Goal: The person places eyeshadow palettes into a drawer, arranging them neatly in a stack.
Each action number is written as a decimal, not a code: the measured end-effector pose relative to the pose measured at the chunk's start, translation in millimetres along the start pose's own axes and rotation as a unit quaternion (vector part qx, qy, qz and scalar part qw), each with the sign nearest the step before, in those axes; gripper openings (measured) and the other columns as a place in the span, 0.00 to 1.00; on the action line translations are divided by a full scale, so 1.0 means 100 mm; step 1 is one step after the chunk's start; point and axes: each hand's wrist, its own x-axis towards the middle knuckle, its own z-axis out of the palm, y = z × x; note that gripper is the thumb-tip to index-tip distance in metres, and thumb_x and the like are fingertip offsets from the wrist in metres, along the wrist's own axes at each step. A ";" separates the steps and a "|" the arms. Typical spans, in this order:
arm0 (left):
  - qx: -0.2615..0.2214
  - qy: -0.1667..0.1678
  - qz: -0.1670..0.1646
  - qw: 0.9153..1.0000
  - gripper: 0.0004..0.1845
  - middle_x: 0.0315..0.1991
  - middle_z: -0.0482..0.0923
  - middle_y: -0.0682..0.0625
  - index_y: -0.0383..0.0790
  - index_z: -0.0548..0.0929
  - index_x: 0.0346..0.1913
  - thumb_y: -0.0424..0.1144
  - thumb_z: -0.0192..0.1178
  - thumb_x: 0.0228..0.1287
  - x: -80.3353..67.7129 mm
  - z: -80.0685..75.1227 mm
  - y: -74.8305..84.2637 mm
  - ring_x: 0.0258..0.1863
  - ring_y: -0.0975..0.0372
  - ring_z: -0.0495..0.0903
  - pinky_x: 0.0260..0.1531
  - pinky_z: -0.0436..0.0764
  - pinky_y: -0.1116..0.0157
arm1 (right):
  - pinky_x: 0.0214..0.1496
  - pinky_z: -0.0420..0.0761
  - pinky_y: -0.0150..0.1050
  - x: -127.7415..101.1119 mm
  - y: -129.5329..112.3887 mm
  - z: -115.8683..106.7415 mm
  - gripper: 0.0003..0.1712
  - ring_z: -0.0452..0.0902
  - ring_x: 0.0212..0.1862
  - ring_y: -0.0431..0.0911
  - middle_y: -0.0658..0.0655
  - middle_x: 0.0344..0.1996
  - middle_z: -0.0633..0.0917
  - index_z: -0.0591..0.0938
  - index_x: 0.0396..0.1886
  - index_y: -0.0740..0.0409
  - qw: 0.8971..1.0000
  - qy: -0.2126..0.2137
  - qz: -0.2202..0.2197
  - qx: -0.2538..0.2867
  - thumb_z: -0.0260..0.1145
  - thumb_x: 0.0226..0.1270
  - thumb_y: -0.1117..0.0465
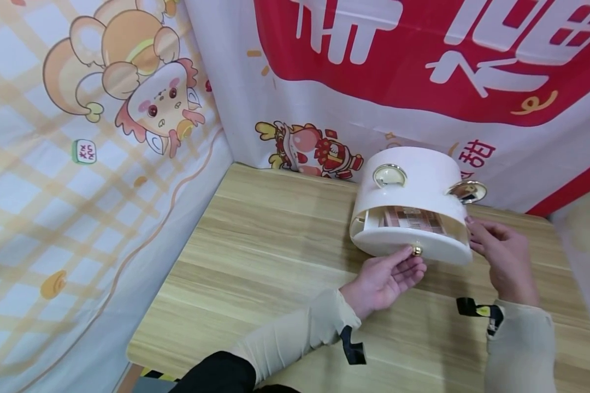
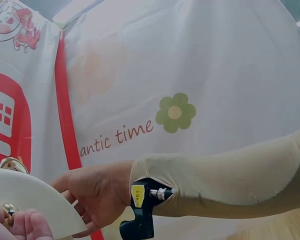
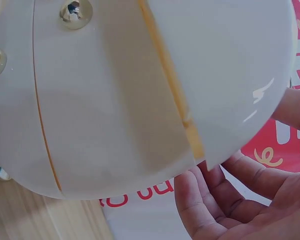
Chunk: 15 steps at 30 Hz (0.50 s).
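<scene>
Cream-white and glossy, lying tipped on its side toward the back right of the wooden table (image 1: 275, 240) — a round box (image 1: 413, 185), seen from the head view, with its lid (image 1: 418, 248) partly open. Pinching the small gold knob (image 1: 417, 250) with curled fingertips: left hand (image 1: 385, 278). Resting against the box's right edge with relaxed fingers, gripping nothing: right hand (image 1: 501, 256).

From the left wrist view — showing left fingertips (image 2: 27, 225) curling beside the knob (image 2: 9, 208), right hand (image 2: 97, 192) spreading loosely behind the lid's rim (image 2: 35, 200).

From the right wrist view — filling the picture, the box's pale shell (image 3: 135, 95), with open fingers (image 3: 205, 205) cupping beneath.
</scene>
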 end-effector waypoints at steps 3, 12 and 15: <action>-0.007 0.010 0.004 1.000 0.06 0.33 0.86 0.45 0.37 0.87 0.35 0.37 0.66 0.67 0.04 0.03 0.00 0.33 0.59 0.86 0.49 0.85 0.63 | 0.35 0.84 0.25 0.00 0.00 0.00 0.26 0.77 0.41 0.39 0.47 0.46 0.76 0.83 0.49 0.50 1.000 0.004 0.007 -0.013 0.75 0.57 0.40; -0.027 0.043 0.021 0.998 0.06 0.33 0.86 0.44 0.37 0.87 0.36 0.37 0.68 0.65 0.16 0.11 0.07 0.33 0.58 0.86 0.47 0.85 0.63 | 0.36 0.84 0.26 0.01 0.01 -0.02 0.22 0.79 0.39 0.38 0.47 0.45 0.78 0.84 0.45 0.49 1.000 -0.004 -0.004 0.019 0.76 0.57 0.43; -0.032 0.047 0.021 0.998 0.08 0.34 0.86 0.44 0.36 0.88 0.39 0.38 0.69 0.63 0.19 0.12 0.09 0.34 0.58 0.86 0.48 0.85 0.63 | 0.36 0.84 0.26 0.01 0.02 -0.02 0.18 0.79 0.38 0.38 0.47 0.44 0.79 0.85 0.43 0.48 0.999 -0.010 -0.014 0.027 0.76 0.58 0.44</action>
